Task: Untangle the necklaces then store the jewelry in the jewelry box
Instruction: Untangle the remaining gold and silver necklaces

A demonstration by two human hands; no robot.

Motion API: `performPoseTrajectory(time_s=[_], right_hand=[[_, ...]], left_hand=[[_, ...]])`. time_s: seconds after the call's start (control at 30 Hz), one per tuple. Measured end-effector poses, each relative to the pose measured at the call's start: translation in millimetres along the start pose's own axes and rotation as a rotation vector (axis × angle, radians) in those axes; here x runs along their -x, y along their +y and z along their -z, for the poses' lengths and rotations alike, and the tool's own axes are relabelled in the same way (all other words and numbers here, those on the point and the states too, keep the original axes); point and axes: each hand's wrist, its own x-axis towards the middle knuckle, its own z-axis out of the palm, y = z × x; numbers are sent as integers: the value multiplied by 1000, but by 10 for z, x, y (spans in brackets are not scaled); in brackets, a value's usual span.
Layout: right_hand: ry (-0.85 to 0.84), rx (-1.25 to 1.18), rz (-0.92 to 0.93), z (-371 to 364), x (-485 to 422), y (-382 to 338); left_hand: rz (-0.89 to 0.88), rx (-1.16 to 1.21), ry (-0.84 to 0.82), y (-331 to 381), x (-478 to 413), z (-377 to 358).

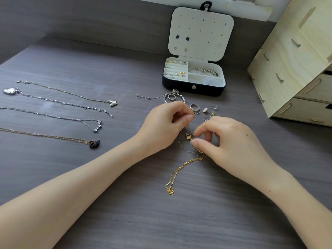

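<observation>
Left hand (166,124), right hand (228,141) pinch tangled necklaces (177,170).

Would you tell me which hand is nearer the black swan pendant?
Left. The left hand, pinching the thin silver chain, is right of the black swan pendant; the right hand, pinching the gold link chain, sits farther right.

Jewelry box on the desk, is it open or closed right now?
Open: the jewelry box has its lid standing upright behind the base, studs pinned inside it, and the compartments below uncovered.
</observation>
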Motion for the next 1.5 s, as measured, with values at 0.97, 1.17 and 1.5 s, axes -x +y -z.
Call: performPoseTrajectory(time_s=[0.97, 1.17, 1.5], right_hand=[[3, -861, -314, 353, -22, 144], [42, -860, -326, 340, -22, 146], [24, -522, -352, 304, -32, 186]], left_hand=[[-244, -382, 54, 130, 237, 135], [-367, -391, -300, 235, 458, 78], [-405, -523, -453, 126, 403, 256]])
